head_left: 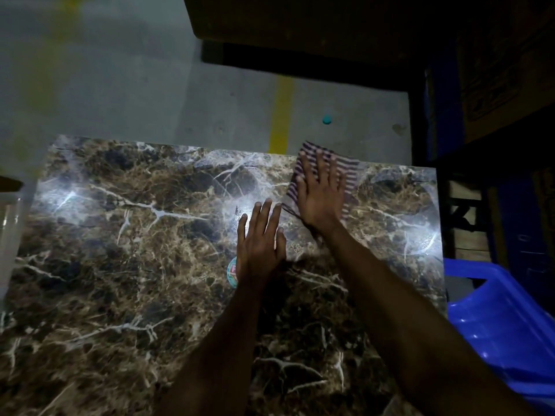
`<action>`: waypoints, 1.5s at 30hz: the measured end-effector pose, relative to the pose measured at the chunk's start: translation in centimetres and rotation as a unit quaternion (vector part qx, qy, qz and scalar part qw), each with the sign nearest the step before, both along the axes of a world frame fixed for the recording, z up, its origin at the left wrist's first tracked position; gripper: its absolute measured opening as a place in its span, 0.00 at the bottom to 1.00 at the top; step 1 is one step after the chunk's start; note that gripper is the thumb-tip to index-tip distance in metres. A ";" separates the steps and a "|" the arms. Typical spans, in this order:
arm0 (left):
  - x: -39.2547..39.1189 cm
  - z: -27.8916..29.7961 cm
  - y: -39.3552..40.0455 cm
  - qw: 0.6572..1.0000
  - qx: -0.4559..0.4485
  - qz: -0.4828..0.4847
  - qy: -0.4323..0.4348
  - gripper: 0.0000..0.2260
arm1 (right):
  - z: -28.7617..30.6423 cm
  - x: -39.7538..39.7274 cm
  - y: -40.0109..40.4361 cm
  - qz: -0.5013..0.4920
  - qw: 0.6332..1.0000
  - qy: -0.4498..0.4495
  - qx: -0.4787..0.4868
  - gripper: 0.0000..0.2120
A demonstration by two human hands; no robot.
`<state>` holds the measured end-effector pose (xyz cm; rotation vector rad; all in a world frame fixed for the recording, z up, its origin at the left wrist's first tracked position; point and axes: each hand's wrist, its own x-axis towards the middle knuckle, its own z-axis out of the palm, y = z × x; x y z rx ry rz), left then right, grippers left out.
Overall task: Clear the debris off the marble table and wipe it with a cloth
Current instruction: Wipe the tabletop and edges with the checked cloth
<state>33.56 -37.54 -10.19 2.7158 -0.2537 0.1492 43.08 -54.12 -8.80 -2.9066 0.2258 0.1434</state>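
Note:
The brown marble table (120, 265) with white veins fills the lower part of the view. A striped purple-and-white cloth (350, 175) lies at the table's far edge, right of centre, one corner hanging past the edge. My right hand (319, 193) presses flat on the cloth with straight, spread fingers. My left hand (261, 241) rests flat on the bare marble just left of it, fingers straight. A round sticker (232, 273) shows on the marble, partly hidden under my left wrist. I see no loose debris on the tabletop.
Blue plastic chairs (495, 325) stand at the table's right side. Beyond the far edge is grey floor with a yellow line (280, 115) and a small teal cap (326, 118). Dark shelving and cartons (495, 70) fill the top right. A pale object (9, 223) sits at the left edge.

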 end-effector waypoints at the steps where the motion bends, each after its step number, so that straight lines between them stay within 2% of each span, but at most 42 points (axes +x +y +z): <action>1: 0.1 -0.2 0.0 1.000 -0.004 0.000 -0.005 0.22 | -0.1 0.1 1.1 0.016 1.000 -0.004 0.006 0.27; 4: 0.1 -0.4 0.1 0.999 -0.029 -0.005 -0.020 0.21 | -0.4 -3.0 2.4 0.092 0.996 -0.010 0.008 0.27; 8: 0.0 -0.2 0.1 0.999 -0.020 -0.004 -0.036 0.23 | 0.0 -8.8 -1.8 0.155 0.987 0.041 0.013 0.27; 10: 0.0 -0.2 0.0 0.999 -0.032 0.005 -0.037 0.23 | 0.5 -10.0 -4.8 0.129 0.991 0.043 0.003 0.28; 13: 0.0 -0.4 -0.1 0.997 -0.056 0.013 -0.042 0.23 | 0.3 -8.2 -7.4 0.027 0.999 0.032 -0.005 0.27; 18: -0.1 -0.8 0.1 0.998 -0.054 0.006 -0.033 0.23 | -0.6 -0.6 -4.7 -0.056 0.998 0.002 -0.025 0.27; 22: 0.0 -1.1 0.2 0.999 -0.029 0.003 -0.014 0.23 | -0.6 0.3 -0.4 -0.007 1.000 -0.011 -0.012 0.27; 25: -0.1 -0.9 0.2 1.000 -0.003 0.002 -0.004 0.24 | -0.9 -4.4 0.7 0.092 0.996 -0.018 0.005 0.27; 29: 0.0 -0.3 0.2 1.000 0.007 -0.001 0.013 0.25 | -0.4 -10.2 -2.8 0.150 0.989 0.009 -0.001 0.26; 33: 0.0 -0.2 0.0 1.000 0.016 0.001 0.021 0.25 | 0.3 -11.3 -8.6 0.086 0.996 0.015 -0.001 0.27; 39: 0.0 -0.5 -0.1 1.000 0.024 0.003 0.018 0.25 | -0.3 -3.5 -9.0 -0.044 0.999 0.009 -0.010 0.28; 42: 0.0 -0.4 -0.3 0.999 0.036 0.006 0.024 0.25 | -0.9 -1.6 -6.9 -0.041 0.999 0.002 0.000 0.28; 45: 0.2 0.1 -0.7 0.999 0.048 0.017 0.013 0.24 | -1.2 -4.1 -5.9 0.044 0.998 -0.035 0.008 0.26</action>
